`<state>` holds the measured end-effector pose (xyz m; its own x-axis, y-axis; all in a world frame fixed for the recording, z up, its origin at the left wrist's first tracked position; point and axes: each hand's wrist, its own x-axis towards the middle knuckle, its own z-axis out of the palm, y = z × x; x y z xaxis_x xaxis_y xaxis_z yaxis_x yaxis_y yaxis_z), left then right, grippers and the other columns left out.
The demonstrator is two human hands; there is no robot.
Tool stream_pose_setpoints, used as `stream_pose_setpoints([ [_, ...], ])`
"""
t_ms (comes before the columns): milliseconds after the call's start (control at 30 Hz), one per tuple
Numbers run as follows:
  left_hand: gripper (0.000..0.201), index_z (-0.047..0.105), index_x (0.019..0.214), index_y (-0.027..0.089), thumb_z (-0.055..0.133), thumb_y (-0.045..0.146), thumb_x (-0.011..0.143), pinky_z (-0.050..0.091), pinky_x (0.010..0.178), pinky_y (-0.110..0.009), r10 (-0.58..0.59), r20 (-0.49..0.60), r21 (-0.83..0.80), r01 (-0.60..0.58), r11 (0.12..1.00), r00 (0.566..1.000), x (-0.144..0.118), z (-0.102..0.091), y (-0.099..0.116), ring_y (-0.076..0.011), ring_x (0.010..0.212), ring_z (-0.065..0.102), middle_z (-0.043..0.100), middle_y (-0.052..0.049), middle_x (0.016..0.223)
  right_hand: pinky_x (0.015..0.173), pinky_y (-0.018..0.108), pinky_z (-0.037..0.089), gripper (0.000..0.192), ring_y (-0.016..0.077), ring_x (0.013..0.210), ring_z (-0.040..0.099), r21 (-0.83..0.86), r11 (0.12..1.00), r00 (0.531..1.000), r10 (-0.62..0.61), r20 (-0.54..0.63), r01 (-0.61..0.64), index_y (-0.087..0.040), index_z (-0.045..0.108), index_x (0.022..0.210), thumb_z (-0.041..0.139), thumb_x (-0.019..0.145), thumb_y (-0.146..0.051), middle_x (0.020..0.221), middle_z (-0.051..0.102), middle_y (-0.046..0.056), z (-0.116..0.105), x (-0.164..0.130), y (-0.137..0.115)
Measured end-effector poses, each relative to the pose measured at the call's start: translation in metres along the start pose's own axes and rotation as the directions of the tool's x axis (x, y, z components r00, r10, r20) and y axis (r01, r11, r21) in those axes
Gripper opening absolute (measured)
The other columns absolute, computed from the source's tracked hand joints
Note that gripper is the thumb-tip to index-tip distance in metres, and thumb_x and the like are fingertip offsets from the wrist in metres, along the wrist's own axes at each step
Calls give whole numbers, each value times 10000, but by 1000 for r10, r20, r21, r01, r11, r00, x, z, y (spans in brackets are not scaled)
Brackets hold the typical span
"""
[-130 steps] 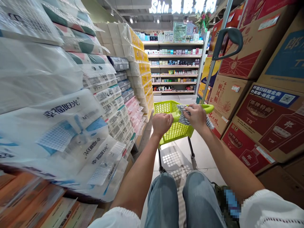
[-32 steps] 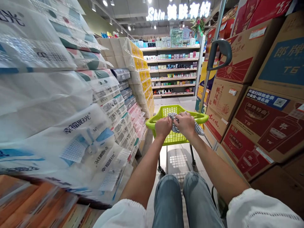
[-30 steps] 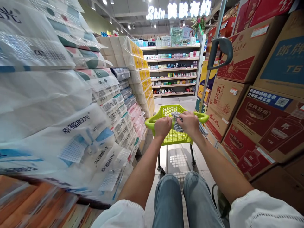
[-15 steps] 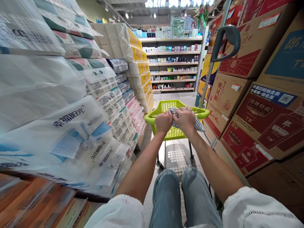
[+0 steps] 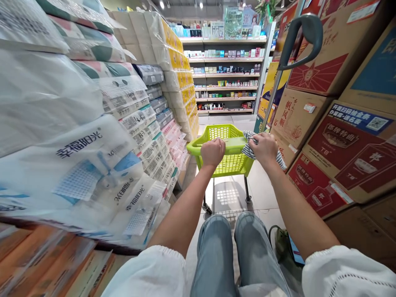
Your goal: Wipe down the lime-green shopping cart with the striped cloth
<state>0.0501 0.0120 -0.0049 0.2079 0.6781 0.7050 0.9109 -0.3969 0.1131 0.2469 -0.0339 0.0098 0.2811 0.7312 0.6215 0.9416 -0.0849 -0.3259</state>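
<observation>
In front of my knees stands a lime-green shopping cart (image 5: 235, 167) with a perforated basket. My left hand (image 5: 213, 152) is closed around the left part of its handle (image 5: 234, 144). Toward the handle's right end, my right hand (image 5: 265, 147) grips a striped cloth (image 5: 249, 149) that is wrapped over the bar. One end of the cloth hangs out below that hand. Between my two hands a stretch of the handle lies bare.
Packs of tissue paper (image 5: 102, 165) are stacked along the left. Cardboard cartons (image 5: 343, 144) rise on the right, near a grey trolley handle (image 5: 301, 41). Shelves of small boxes (image 5: 229, 76) stand ahead. A dark green bag (image 5: 281, 245) and a phone (image 5: 296, 249) are by my right leg.
My right hand has slid right along the handle with the striped cloth, away from my left hand. The left hand stays on the bar. The bag and phone have come into view.
</observation>
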Motion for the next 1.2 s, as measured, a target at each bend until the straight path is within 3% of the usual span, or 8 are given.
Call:
stream_pose_setpoints([
  [100, 509, 651, 785, 133, 219, 325, 975, 347, 630, -298, -10, -1, 17, 10, 1000, 1000, 1, 1, 3, -196, 703, 623, 685, -111, 781, 826, 371, 347, 351, 251, 987, 457, 42, 999, 999, -32, -18, 32, -235, 693, 1046, 433, 875, -400, 1069, 635, 66, 3, -6, -21],
  [233, 480, 650, 789, 125, 238, 298, 965, 349, 627, -302, -2, 4, 49, 2, 999, 1000, 1, -1, 4, -203, 723, 628, 686, -113, 789, 821, 379, 338, 317, 261, 1007, 444, 51, 984, 985, -173, -5, 173, -246, 696, 1000, 442, 879, -391, 1076, 631, 68, 6, -19, -67],
  [333, 444, 648, 794, 129, 265, 285, 956, 346, 627, -303, 16, 17, 65, -18, 998, 1000, 1, -3, 1, -205, 736, 629, 685, -109, 785, 826, 381, 331, 305, 262, 1020, 438, 46, 971, 972, -233, 1, 233, -264, 687, 1005, 438, 888, -396, 1095, 626, 59, 8, -24, -82],
  [467, 482, 653, 801, 125, 236, 302, 966, 349, 639, -306, 8, 23, 66, -10, 998, 1000, 2, -2, -1, -205, 745, 628, 685, -119, 787, 836, 383, 331, 322, 258, 1019, 436, 43, 977, 978, -210, 5, 209, -283, 678, 1041, 425, 892, -416, 1132, 614, 47, 10, -18, -61],
  [700, 520, 666, 822, 124, 207, 318, 971, 345, 624, -301, -25, 26, 55, 23, 998, 999, 7, 4, 8, -203, 724, 624, 686, -113, 781, 827, 391, 344, 353, 262, 993, 446, 21, 999, 999, 28, -28, -27, -242, 696, 1022, 431, 872, -420, 1111, 617, 72, 10, 4, 1],
  [800, 514, 660, 813, 116, 207, 304, 967, 352, 632, -299, -46, 35, 53, 44, 998, 998, 9, 5, 13, -203, 735, 625, 682, -120, 781, 832, 391, 347, 355, 264, 1003, 444, 49, 999, 999, 22, -41, -20, -235, 693, 1030, 420, 875, -400, 1100, 620, 79, 12, 3, -9],
  [1033, 446, 656, 821, 122, 263, 289, 948, 358, 646, -301, -25, 65, 47, 22, 999, 998, 12, 6, 12, -212, 770, 633, 688, -123, 825, 869, 398, 336, 321, 267, 1033, 437, 84, 976, 980, -200, -10, 201, -255, 686, 1035, 435, 882, -385, 1110, 621, 72, 16, -14, -69],
  [1200, 489, 663, 810, 131, 237, 325, 954, 344, 630, -298, -51, 41, 40, 50, 998, 998, 13, 8, 5, -206, 745, 628, 695, -118, 825, 851, 381, 341, 341, 255, 1014, 446, 76, 980, 983, -183, 11, 182, -244, 698, 1012, 426, 880, -403, 1110, 626, 68, 14, -4, -48],
])
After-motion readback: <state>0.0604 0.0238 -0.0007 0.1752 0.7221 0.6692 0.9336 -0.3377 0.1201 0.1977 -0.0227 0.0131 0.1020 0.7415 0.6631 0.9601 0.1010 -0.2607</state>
